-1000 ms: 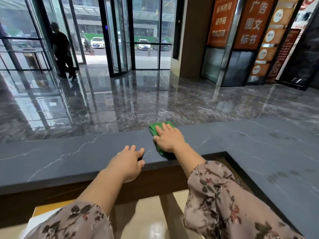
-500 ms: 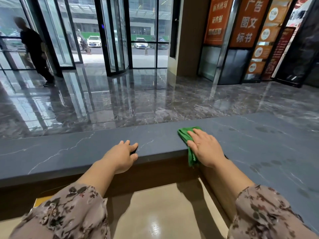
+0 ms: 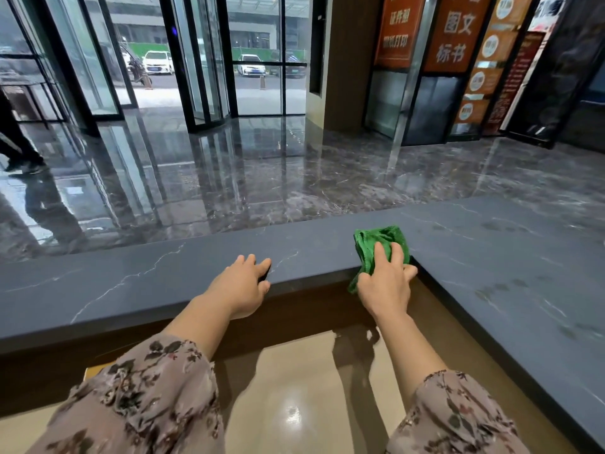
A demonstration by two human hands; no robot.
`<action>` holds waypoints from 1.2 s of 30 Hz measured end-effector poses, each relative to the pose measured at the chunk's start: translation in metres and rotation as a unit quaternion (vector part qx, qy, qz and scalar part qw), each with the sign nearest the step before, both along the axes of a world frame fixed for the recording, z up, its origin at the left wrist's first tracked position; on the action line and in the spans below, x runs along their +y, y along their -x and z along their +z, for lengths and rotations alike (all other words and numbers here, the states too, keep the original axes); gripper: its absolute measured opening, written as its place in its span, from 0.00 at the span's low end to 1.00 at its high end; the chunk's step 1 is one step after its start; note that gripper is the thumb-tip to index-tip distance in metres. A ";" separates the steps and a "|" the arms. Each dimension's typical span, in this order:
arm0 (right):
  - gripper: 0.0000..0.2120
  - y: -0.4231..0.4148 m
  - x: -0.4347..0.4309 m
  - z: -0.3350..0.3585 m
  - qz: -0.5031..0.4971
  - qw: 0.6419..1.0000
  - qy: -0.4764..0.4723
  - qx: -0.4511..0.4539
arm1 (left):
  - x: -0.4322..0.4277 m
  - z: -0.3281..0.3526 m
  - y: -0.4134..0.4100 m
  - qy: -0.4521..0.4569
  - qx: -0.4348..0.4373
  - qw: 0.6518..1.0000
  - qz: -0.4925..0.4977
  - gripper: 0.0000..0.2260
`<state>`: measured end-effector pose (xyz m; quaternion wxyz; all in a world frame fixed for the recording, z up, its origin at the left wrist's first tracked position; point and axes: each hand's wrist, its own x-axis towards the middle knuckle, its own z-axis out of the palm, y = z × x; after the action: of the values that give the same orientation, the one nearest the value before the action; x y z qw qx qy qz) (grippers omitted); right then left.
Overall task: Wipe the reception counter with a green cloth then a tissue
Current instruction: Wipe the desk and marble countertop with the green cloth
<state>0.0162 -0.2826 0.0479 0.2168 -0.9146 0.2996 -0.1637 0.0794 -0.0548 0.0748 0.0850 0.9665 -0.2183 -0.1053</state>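
Note:
The dark grey marble reception counter (image 3: 137, 286) runs across the view and turns toward me on the right. At its inner corner lies a bunched green cloth (image 3: 376, 239). My right hand (image 3: 386, 280) grips the cloth there, fingers curled over it, and part of the cloth hangs down over the counter's near edge. My left hand (image 3: 244, 285) rests on the near edge further left, fingers straight on the top and thumb below the lip. No tissue is in view.
Faint smudges mark the right wing of the counter (image 3: 510, 283). Below it a beige lower desk surface (image 3: 294, 388) shows between my arms. Beyond lies a glossy marble lobby floor (image 3: 294, 178), glass revolving doors (image 3: 203, 60) and a person's legs (image 3: 16, 149) at far left.
My right hand has carried the cloth rightward along the counter to the inner corner and now bunches it instead of pressing flat. The left hand stays on the edge. The person walked left.

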 end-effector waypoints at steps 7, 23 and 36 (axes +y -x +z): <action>0.31 0.006 0.032 0.009 0.035 0.998 0.037 0.033 | 0.047 -0.001 0.009 0.066 -0.037 0.996 -0.052 0.29; 0.23 -0.003 0.273 0.019 0.234 0.969 0.081 0.021 | 0.223 -0.002 0.047 0.093 -0.156 0.977 0.115 0.27; 0.18 -0.022 0.402 0.018 0.395 0.899 0.188 0.000 | 0.293 -0.001 0.057 0.011 -0.187 0.969 0.159 0.31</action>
<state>0.0384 0.1198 0.0662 0.0879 -0.9815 -0.1224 -0.1178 0.0221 0.2379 0.0739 0.0690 0.9903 -0.0751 0.0947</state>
